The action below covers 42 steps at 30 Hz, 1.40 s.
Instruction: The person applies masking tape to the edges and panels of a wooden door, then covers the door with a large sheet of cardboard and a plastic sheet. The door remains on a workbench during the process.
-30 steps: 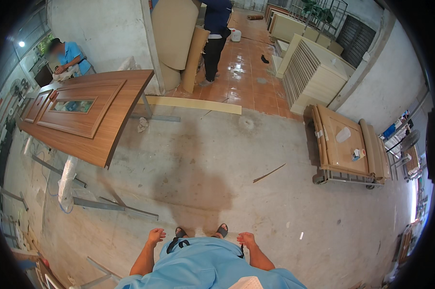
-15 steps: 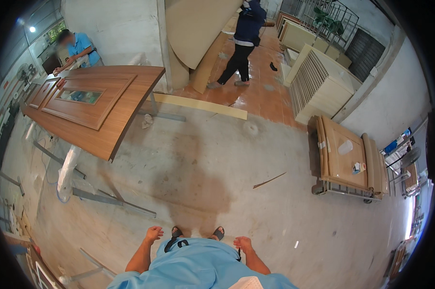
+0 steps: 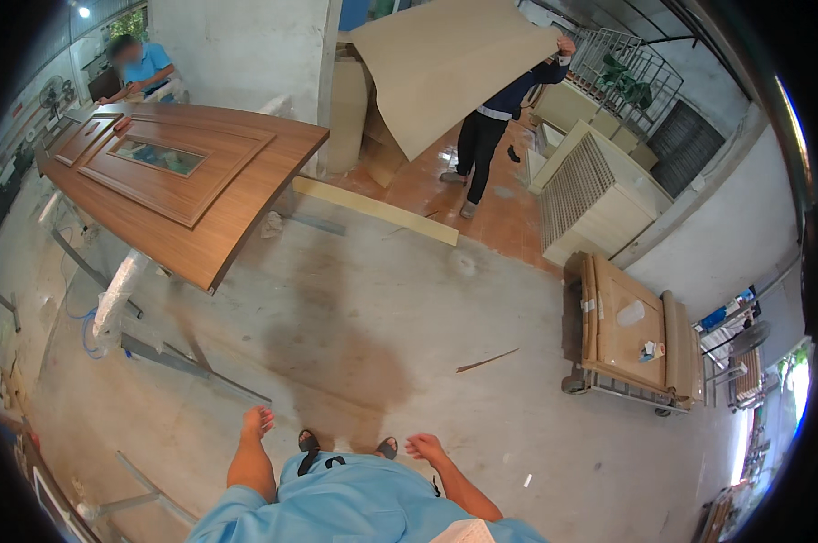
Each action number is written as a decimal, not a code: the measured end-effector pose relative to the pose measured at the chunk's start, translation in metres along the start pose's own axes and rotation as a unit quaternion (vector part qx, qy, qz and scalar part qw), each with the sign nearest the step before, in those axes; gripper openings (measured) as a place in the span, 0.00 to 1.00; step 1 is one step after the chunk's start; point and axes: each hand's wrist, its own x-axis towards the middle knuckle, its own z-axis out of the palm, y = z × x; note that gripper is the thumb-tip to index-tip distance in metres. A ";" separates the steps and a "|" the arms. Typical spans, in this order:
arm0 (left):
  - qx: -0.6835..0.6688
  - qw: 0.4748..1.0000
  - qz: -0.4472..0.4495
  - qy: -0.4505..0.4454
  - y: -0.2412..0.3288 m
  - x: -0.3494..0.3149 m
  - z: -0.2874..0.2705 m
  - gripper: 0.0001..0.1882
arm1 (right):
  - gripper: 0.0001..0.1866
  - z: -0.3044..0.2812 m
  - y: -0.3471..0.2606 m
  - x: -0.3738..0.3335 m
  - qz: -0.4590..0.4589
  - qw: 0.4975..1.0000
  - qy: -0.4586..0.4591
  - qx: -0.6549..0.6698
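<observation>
At the left, a person in blue point(image 3: 144, 65) bends at the far end of the brown door point(image 3: 232, 185), which lies raised, panelled face up, over a metal stand point(image 3: 169, 358) to the left front. The left hand point(image 3: 257, 423), empty with fingers loosely curled, hangs apart from the right and shows just beside the stand's near end, while the right hand point(image 3: 425, 446), also empty, its fingers loosely bent, hangs over the floor point(image 3: 468, 425) near a sandal. Farther right, a person in dark clothes point(image 3: 481, 143) holds up a tan sheet point(image 3: 445, 68), and a cart point(image 3: 608, 387) bears brown panels point(image 3: 624, 312).
</observation>
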 end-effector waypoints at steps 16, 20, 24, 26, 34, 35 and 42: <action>-0.327 0.942 -0.056 0.043 0.004 0.039 -0.045 0.24 | 0.13 0.291 -0.240 -0.215 -0.413 0.782 -0.387 -0.261; -0.344 0.932 -0.058 0.094 -0.013 0.026 -0.093 0.22 | 0.15 0.300 -0.232 -0.235 -0.365 0.761 -0.483 -0.235; -0.397 0.910 -0.036 0.112 -0.034 0.007 -0.137 0.23 | 0.14 0.309 -0.217 -0.236 -0.351 0.764 -0.500 -0.206; -0.424 0.898 -0.009 0.114 -0.045 -0.008 -0.157 0.23 | 0.13 0.313 -0.208 -0.235 -0.425 0.752 -0.458 -0.212; -0.448 0.856 0.024 0.255 -0.123 -0.144 -0.227 0.23 | 0.08 0.288 -0.180 -0.266 -0.356 0.634 -0.666 -0.170; -0.455 0.847 0.018 0.273 -0.133 -0.159 -0.232 0.24 | 0.08 0.288 -0.179 -0.268 -0.352 0.617 -0.685 -0.161; -0.539 0.785 0.036 0.304 -0.218 -0.202 -0.259 0.21 | 0.10 0.308 -0.162 -0.289 -0.343 0.586 -0.706 -0.203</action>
